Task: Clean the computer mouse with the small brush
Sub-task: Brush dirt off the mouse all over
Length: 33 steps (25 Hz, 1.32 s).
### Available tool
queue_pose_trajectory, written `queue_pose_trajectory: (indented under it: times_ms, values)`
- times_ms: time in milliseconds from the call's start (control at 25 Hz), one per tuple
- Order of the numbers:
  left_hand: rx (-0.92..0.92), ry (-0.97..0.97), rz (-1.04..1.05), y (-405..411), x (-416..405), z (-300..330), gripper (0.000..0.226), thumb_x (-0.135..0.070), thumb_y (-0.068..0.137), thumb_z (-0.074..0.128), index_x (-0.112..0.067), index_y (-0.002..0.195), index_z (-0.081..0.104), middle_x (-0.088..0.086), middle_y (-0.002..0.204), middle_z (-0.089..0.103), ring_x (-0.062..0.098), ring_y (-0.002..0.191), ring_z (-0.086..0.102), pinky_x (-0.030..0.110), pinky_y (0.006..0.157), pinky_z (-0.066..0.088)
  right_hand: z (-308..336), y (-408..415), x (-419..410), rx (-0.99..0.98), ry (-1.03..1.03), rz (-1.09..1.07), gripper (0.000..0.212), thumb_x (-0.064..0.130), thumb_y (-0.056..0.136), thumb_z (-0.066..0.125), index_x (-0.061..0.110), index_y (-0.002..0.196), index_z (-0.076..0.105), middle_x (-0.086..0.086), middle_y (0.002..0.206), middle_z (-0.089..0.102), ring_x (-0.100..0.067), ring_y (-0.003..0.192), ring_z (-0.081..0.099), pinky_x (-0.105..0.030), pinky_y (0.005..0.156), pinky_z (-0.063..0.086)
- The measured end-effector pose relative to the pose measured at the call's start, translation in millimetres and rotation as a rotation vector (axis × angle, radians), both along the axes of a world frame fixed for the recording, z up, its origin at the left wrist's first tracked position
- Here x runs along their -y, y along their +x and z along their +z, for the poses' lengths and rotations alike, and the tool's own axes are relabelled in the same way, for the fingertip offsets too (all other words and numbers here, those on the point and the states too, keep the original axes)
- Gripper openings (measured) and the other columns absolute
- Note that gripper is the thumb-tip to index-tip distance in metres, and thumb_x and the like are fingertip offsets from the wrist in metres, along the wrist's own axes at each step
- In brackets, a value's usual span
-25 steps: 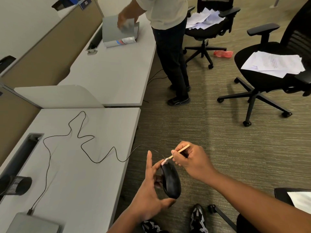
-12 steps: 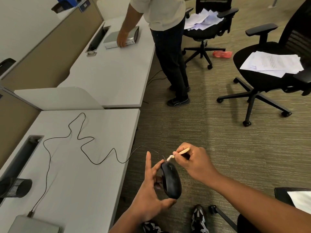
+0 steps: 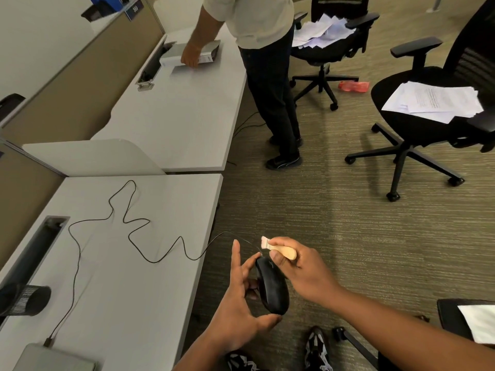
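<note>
Black mouse [image 3: 272, 286] underside hidden, left hand [image 3: 238, 306] fingers partly behind it

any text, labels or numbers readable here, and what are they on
Blue sign on the partition top: white digits, too blurred to read.
Papers on the nearest office chair: printed lines, too small to read.
White box under the other person's hand: label stripe, unreadable.
Computer mouse, small brush: no text visible.

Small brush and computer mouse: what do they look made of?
Small brush: the handle looks like pale unfinished wood, tan and matte; its bristles are whitish, fibre type unclear. Computer mouse: apparently black moulded plastic, a smooth shell with a dull sheen. Mouse cable: thin, black, probably rubber- or plastic-sheathed.
</note>
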State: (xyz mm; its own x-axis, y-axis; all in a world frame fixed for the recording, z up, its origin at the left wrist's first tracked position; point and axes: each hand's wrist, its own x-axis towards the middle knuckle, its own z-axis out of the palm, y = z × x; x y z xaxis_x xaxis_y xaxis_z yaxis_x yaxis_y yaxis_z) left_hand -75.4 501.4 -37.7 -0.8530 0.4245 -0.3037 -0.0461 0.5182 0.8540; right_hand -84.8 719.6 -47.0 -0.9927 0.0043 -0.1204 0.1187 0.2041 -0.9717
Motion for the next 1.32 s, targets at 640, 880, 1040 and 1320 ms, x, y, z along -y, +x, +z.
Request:
queue_pose_trajectory:
  times_ms: [640,880,1040,1320]
  values:
    - [0.032,0.051,0.011,-1,0,2,0.157,-0.022,0.076,0.097,-0.065,0.152,-0.034,-0.032,0.17,0.032,0.008,0.144,0.056,0.029,0.117,0.049,11,7,9,0.137,-0.384,-0.098,0.032,0.044,0.086,0.069,0.032,0.116,0.071,0.0,0.116,0.079,-0.013,0.114,0.072,-0.049,0.102,0.057]
    - [0.024,0.049,0.03,-2,0,-1,0.158,-0.022,0.075,0.097,-0.063,0.154,-0.034,-0.028,0.165,0.041,0.01,0.142,0.058,0.033,0.111,0.053,16,5,6,0.284,-0.572,-0.119,0.038,0.042,0.088,0.068,0.025,0.121,0.071,-0.004,0.111,0.081,-0.019,0.116,0.072,-0.056,0.098,0.059]
    - [0.036,0.054,0.05,-1,2,-2,0.161,-0.019,0.071,0.099,-0.065,0.154,-0.031,-0.029,0.163,0.044,0.013,0.138,0.062,0.025,0.104,0.055,20,3,-1,0.363,-0.663,-0.12,0.04,0.046,0.09,0.067,0.021,0.12,0.071,-0.005,0.112,0.08,-0.018,0.119,0.071,-0.044,0.087,0.063]
    - [0.039,0.075,0.063,0,4,2,0.161,-0.021,0.067,0.101,-0.07,0.154,-0.025,-0.037,0.16,0.039,0.018,0.125,0.07,0.026,0.1,0.057,30,-1,-7,0.363,-0.563,-0.069,0.038,0.049,0.088,0.065,0.019,0.112,0.072,-0.002,0.105,0.082,-0.012,0.121,0.066,-0.051,0.104,0.045]
